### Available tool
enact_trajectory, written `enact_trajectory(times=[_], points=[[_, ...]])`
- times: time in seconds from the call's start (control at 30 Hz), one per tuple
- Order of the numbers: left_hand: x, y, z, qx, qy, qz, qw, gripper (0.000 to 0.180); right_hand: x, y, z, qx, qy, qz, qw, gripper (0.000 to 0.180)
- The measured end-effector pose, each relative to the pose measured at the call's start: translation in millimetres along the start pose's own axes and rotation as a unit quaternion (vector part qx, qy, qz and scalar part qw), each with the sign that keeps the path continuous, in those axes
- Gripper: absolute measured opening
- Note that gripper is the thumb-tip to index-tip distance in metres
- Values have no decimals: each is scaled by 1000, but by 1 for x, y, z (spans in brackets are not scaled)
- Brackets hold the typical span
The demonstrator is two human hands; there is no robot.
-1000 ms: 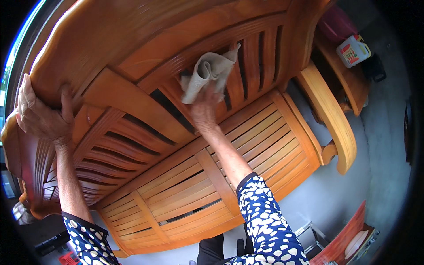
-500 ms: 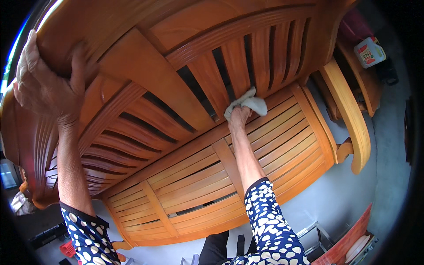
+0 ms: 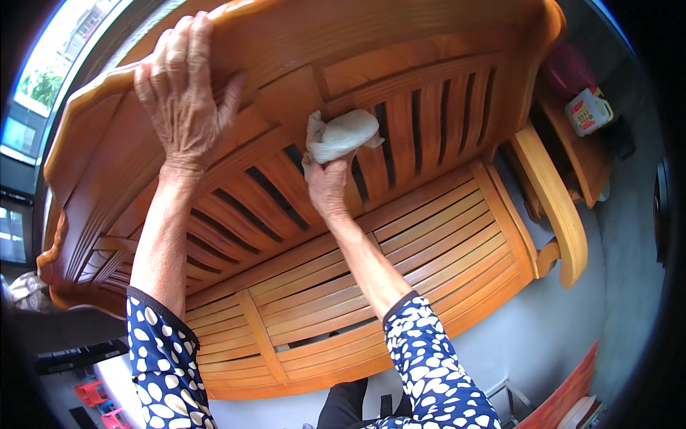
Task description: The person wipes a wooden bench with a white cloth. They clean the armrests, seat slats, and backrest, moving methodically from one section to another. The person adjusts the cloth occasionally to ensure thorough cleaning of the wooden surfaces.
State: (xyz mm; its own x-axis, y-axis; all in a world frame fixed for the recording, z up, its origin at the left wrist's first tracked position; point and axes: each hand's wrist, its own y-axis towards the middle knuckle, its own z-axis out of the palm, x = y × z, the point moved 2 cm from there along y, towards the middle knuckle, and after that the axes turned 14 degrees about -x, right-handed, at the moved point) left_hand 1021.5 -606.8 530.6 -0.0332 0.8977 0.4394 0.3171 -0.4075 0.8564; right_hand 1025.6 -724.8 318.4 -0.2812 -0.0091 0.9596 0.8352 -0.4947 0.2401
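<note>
A long varnished wooden bench with a slatted seat and a slatted backrest fills the middle of the view. Up at the left, my left hand rests on the top rail of the backrest, fingers stretched over its edge and thumb apart. My right hand grips a whitish cloth, which lies against the middle of the backrest near the upper end of the slats. The cloth hides part of the fingers and the wood behind it.
A pale wooden armrest curves at the bench's right end. Beyond it, a white jug stands on a brown wooden piece. A window is at the upper left, red plastic stools at the lower left, a reddish board at the lower right.
My right hand has carried the cloth up and left, from the foot of the backrest to its upper middle. The left hand now sits further right along the top rail, and the view has shifted.
</note>
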Motion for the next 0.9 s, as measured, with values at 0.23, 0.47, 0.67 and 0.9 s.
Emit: enact_trajectory(times=[0.23,0.47,0.67,0.9], points=[[85,-32,-94,-52,33,-62,996,73,64,120,-16,36,-65,34,997,26],[139,-19,-96,79,30,-100,991,73,90,42,64,-18,14,-128,992,33],[127,-27,-77,125,72,-121,982,104,164,-31,97,61,-90,-403,909,67],[129,-33,-72,73,69,-124,987,125,171,46,80,0,-239,-539,808,81]])
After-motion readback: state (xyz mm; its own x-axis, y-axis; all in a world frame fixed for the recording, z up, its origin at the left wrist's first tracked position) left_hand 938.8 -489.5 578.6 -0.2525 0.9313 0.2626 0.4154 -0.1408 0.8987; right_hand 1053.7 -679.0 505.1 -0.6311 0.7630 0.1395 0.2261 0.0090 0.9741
